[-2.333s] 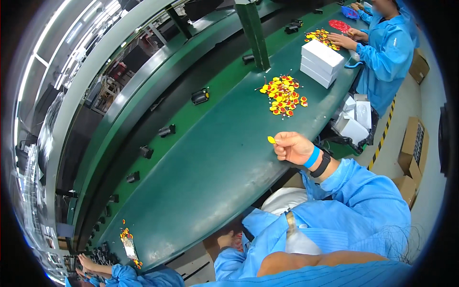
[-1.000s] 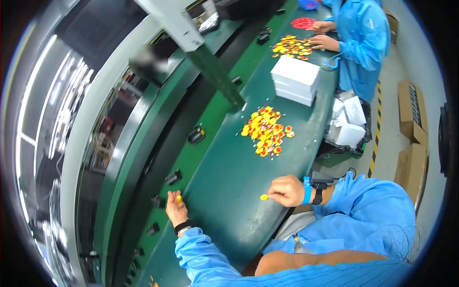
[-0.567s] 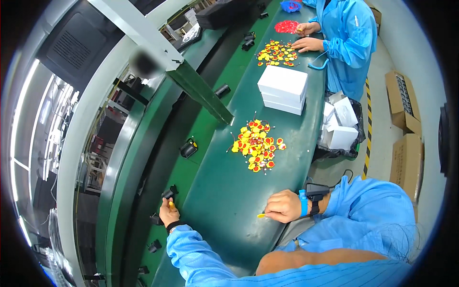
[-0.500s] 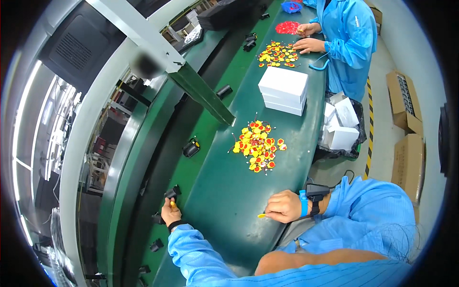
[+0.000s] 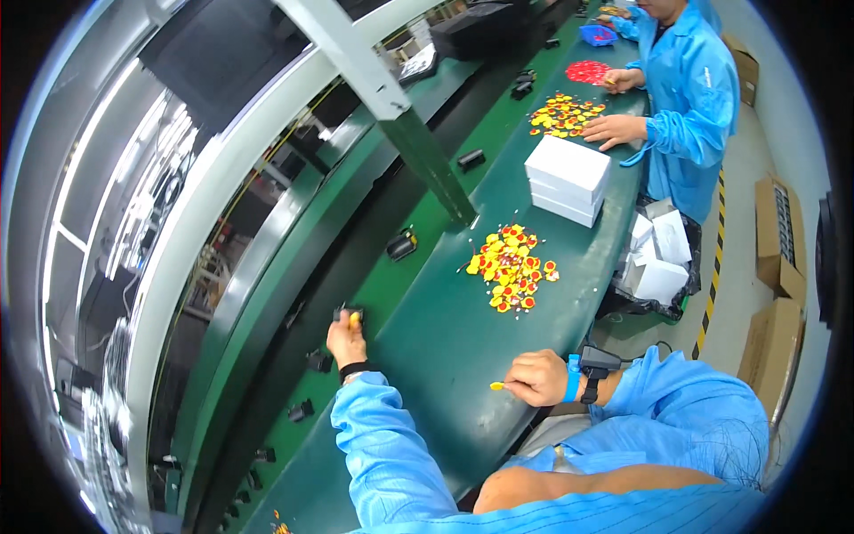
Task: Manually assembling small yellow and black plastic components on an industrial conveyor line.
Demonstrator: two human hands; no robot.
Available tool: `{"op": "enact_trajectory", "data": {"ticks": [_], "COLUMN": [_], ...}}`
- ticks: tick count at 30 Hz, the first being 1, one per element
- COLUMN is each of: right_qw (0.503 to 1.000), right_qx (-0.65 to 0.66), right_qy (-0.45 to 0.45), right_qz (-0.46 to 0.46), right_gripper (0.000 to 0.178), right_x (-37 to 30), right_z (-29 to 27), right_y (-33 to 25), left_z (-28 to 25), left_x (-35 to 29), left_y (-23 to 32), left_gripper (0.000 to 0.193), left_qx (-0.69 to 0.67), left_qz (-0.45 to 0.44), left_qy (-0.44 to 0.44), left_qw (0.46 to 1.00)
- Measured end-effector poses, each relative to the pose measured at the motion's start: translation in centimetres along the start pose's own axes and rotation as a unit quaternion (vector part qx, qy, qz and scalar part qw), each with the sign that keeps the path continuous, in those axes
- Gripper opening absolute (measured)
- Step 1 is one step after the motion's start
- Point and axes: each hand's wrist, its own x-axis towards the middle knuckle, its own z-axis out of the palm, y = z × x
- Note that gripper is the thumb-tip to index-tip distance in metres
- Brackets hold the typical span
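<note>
My left hand [image 5: 345, 342] reaches out over the green belt at the left, its fingers closed on a small yellow piece [image 5: 355, 320]. Just beyond the fingertips is a black part [image 5: 342, 312], partly covered by the hand; I cannot tell whether the fingers grip it too. Over the near right of the dark green tabletop [image 5: 427, 383], my right hand [image 5: 535, 377] pinches a flat yellow disc [image 5: 496, 386] between thumb and finger. Farther off on that tabletop lies a loose pile of yellow and red discs [image 5: 511, 267] with thin wires.
Several black parts, among them one farther along [image 5: 401, 244], lie on the belt. A post [image 5: 427, 165] rises beside the pile. White boxes [image 5: 567, 173] are stacked behind it. A co-worker [image 5: 689, 98] handles similar discs. A lined bin [image 5: 658, 267] of white cartons stands right.
The view has swung, so the scene sits farther right. My left hand and the black parts on the belt have moved away from me. My right hand still pinches its disc.
</note>
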Motion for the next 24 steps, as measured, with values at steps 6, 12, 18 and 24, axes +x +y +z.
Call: {"op": "enact_trajectory", "data": {"ticks": [6,12,18,24], "right_qw": [0.999,0.993,0.87,0.828], "right_qx": [0.012,0.081,0.415,0.469], "right_qy": [-0.004,-0.002,-0.015,-0.099], "right_qz": [0.031,0.088,0.266,0.292], "right_gripper": [0.007,0.007,0.009,0.011], "right_x": [0.2,0.4,1.1,2.5], "right_z": [0.0,0.1,0.0,0.3], "right_y": [0.3,0.6,0.0,-4.1], "left_z": [-1.2,-4.0,-5.3,-5.8], "left_x": [-8.4,-17.1,-23.6,-27.1], "left_y": [12.1,16.6,18.0,18.5], "left_gripper": [0.014,0.005,0.006,0.008], "left_qx": [-0.357,-0.349,-0.29,-0.259], "left_qz": [-0.231,-0.244,-0.225,-0.151], "left_qy": [-0.105,-0.159,-0.158,-0.18], "left_qw": [0.899,0.891,0.917,0.937]}}
